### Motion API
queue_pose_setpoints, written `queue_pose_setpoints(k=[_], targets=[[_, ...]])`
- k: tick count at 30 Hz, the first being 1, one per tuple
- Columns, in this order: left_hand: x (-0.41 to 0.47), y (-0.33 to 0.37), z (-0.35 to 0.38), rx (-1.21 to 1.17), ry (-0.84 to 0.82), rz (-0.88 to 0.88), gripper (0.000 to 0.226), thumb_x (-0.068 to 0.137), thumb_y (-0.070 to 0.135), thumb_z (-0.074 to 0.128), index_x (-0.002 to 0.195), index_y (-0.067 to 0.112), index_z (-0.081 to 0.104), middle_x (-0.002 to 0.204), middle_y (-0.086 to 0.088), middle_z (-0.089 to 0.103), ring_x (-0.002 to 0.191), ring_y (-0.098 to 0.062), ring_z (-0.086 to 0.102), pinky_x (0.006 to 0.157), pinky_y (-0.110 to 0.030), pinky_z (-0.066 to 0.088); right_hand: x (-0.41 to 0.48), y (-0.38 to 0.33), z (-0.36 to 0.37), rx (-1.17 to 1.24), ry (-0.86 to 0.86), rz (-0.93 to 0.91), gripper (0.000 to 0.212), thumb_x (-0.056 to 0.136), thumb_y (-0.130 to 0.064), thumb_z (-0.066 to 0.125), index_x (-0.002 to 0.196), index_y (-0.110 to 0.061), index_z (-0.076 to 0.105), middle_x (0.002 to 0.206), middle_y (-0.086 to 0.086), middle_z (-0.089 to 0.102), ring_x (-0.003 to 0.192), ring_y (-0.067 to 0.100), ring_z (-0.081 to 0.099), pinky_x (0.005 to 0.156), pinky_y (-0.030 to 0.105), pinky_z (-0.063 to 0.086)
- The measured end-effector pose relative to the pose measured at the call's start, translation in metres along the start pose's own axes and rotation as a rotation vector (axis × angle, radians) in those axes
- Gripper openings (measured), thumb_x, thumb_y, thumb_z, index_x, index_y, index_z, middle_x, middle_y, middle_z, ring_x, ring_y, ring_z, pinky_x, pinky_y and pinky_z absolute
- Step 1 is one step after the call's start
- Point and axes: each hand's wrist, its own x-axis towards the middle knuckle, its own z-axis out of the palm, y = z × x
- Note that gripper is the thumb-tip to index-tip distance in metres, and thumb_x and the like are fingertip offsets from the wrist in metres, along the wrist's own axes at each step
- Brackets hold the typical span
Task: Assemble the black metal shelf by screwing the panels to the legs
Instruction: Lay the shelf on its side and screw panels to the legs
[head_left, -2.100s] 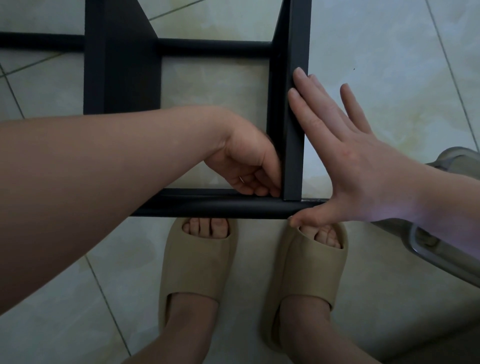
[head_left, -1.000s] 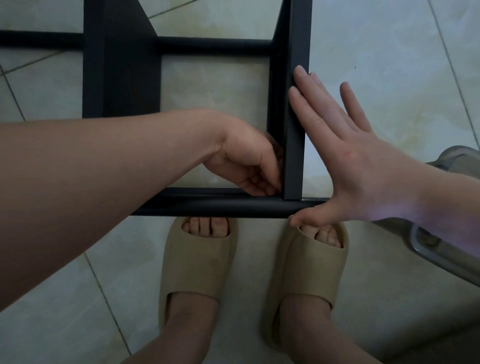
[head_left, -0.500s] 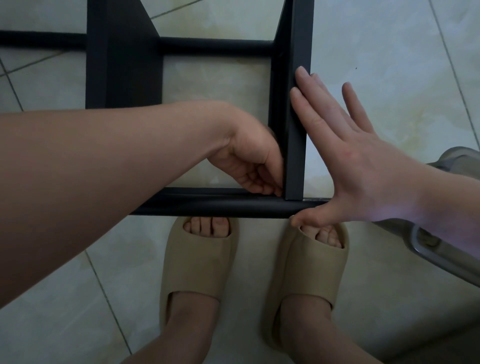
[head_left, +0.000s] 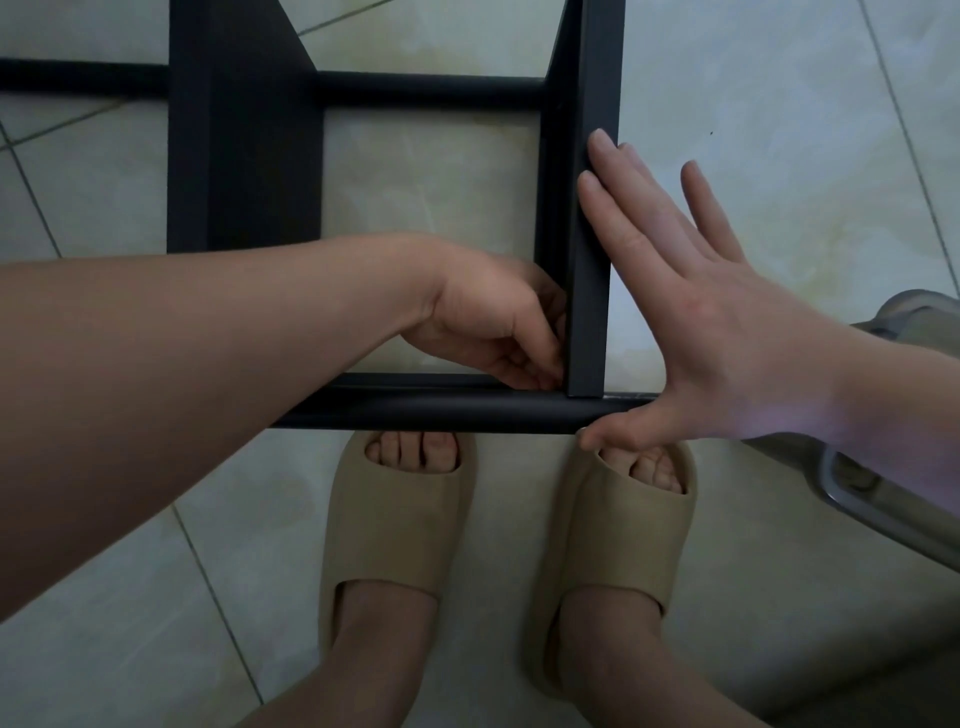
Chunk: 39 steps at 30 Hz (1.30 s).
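On the pale tiled floor (head_left: 779, 104), in front of the person's feet, stands the black metal shelf (head_left: 550, 218), seen from above as an open frame. Its near leg (head_left: 441, 410), a round black tube, has its long axis running left to right, just ahead of the toes. The far leg (head_left: 431, 91) lies parallel to it, higher in the view. Two flat panels cross between the legs with their long axes pointing away from the person. The left panel (head_left: 244, 156) shows a broad dark face. The right panel (head_left: 589, 291) shows mostly its narrow edge, and its near end meets the near leg at a square corner.

The left hand (head_left: 493, 322) reaches in from the left, inside the frame. Its fingers are curled tight into the inner corner where the right panel meets the near leg. The grip is narrow, but the fingertips are hidden against the metal, so I cannot tell what they pinch, if anything.

The right hand (head_left: 717, 322) is spread wide and flat. Its straight fingers (head_left: 618, 208) press on the outer face of the right panel, and the thumb (head_left: 613, 431) lies along the near leg.

Below the frame are two beige slippers, the left slipper (head_left: 395, 519) and the right slipper (head_left: 623, 519), both worn. A grey object with a metal rim (head_left: 857, 504) sits at the right edge, partly behind the right forearm.
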Motion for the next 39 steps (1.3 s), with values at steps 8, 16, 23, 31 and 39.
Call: queue_pose_setpoints(k=[8, 16, 23, 31, 39], targets=[[0.0, -0.009, 0.0, -0.119, -0.001, -0.003, 0.028, 0.091, -0.014, 0.051, 0.114, 0.001, 0.056, 0.108, -0.021, 0.06, 0.1, -0.03, 0.061, 0.1, -0.038, 0.049, 0.0, -0.001, -0.002, 0.013, -0.015, 0.009, 0.145, 0.062, -0.089, 0.057, 0.16, -0.004, -0.007, 0.168, 0.012, -0.016, 0.156, 0.023, -0.015, 0.125, 0.054, -0.008], [0.005, 0.007, -0.005, 0.074, 0.053, -0.176, 0.012, 0.091, 0.0, 0.059, 0.088, 0.009, 0.067, 0.075, -0.003, 0.068, 0.064, -0.009, 0.061, 0.065, -0.019, 0.052, 0.0, -0.001, -0.002, 0.007, -0.015, 0.008, 0.145, 0.062, -0.089, 0.058, 0.16, -0.003, -0.007, 0.168, 0.012, -0.016, 0.156, 0.024, -0.015, 0.125, 0.055, -0.008], [0.006, 0.013, -0.006, 0.129, 0.065, -0.193, 0.012, 0.09, -0.001, 0.06, 0.088, 0.007, 0.068, 0.076, -0.004, 0.067, 0.063, -0.009, 0.061, 0.067, -0.019, 0.053, 0.0, -0.001, -0.001, -0.001, -0.009, 0.003, 0.145, 0.062, -0.088, 0.058, 0.16, -0.003, -0.006, 0.169, 0.013, -0.015, 0.156, 0.025, -0.014, 0.125, 0.055, -0.007], [0.006, 0.016, -0.006, 0.143, 0.056, -0.188, 0.012, 0.091, -0.002, 0.06, 0.094, 0.006, 0.068, 0.083, -0.007, 0.067, 0.068, -0.011, 0.062, 0.072, -0.02, 0.054, 0.0, -0.001, -0.001, -0.001, -0.006, 0.003, 0.145, 0.062, -0.089, 0.057, 0.16, -0.003, -0.006, 0.169, 0.013, -0.015, 0.156, 0.024, -0.014, 0.125, 0.054, -0.007], [0.002, 0.004, -0.007, -0.005, -0.039, -0.161, 0.018, 0.094, -0.005, 0.052, 0.101, 0.006, 0.064, 0.091, -0.007, 0.065, 0.077, -0.011, 0.064, 0.074, -0.02, 0.053, 0.0, 0.0, -0.001, 0.0, -0.009, 0.006, 0.145, 0.062, -0.089, 0.058, 0.16, -0.004, -0.007, 0.169, 0.012, -0.016, 0.156, 0.024, -0.015, 0.125, 0.054, -0.009]])
